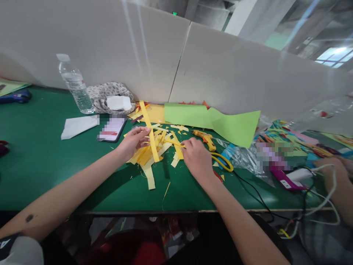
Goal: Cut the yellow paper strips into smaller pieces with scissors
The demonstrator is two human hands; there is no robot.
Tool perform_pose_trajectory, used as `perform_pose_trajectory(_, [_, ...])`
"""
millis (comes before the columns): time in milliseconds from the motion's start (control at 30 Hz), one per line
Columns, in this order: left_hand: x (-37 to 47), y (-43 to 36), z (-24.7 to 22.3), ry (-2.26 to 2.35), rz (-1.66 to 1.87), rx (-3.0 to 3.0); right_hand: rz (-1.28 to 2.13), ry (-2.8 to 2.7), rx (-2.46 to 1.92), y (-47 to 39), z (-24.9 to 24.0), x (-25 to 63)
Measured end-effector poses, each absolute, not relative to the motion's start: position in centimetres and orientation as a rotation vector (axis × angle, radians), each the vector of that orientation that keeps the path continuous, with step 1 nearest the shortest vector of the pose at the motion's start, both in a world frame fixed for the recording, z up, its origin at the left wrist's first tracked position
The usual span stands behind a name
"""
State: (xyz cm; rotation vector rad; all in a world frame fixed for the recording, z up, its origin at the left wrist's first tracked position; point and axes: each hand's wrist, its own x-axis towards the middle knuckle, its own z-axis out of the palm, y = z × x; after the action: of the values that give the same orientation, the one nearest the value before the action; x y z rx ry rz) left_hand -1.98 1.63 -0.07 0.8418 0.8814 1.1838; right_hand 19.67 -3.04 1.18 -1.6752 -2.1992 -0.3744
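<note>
Between its fingers my left hand [135, 141] pinches a long yellow paper strip [149, 130], held upright over a pile of cut yellow paper [146, 156]. My right hand [197, 158] is closed at the right side of the pile, its fingertips around a thin yellow piece. Yellow-handled scissors [224, 162] lie beside the right wrist, partly hidden behind it. A yellow glue gun [205, 139] rests just beyond the right hand. Small yellow scraps surround the pile on the green table [96, 184].
Green paper sheets [187, 115] lie at the back against the partition. To the left are a water bottle [75, 86], a phone [111, 129], a tissue [78, 126] and a spotted cloth [107, 92]. At right are clear plastic, cables and another person's hand [333, 176].
</note>
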Motion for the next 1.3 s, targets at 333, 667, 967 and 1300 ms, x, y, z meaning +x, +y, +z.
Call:
perform_pose_trajectory(333, [-2.2, 1.8, -0.4, 0.859, 1.22, 0.808, -0.261, -2.658, -1.146, -8.2, -1.3, 13.9])
perform_pose_trajectory(667, [-2.0, 1.6, -0.3, 0.887, 1.211, 0.816, -0.234, -2.525, -1.198, -7.5, -2.0, 14.9])
perform_pose_trajectory(967, [-1.0, 1.4, -1.6, 0.856, 1.117, 0.785, -0.225, -2.476, -1.639, -4.0, -0.8, 19.1])
perform_pose_trajectory(1300, [-1.1, 1.1, -1.3, 0.855, 1.133, 0.867, -0.164, -1.604, -1.531, -2.2, 3.4, 25.0])
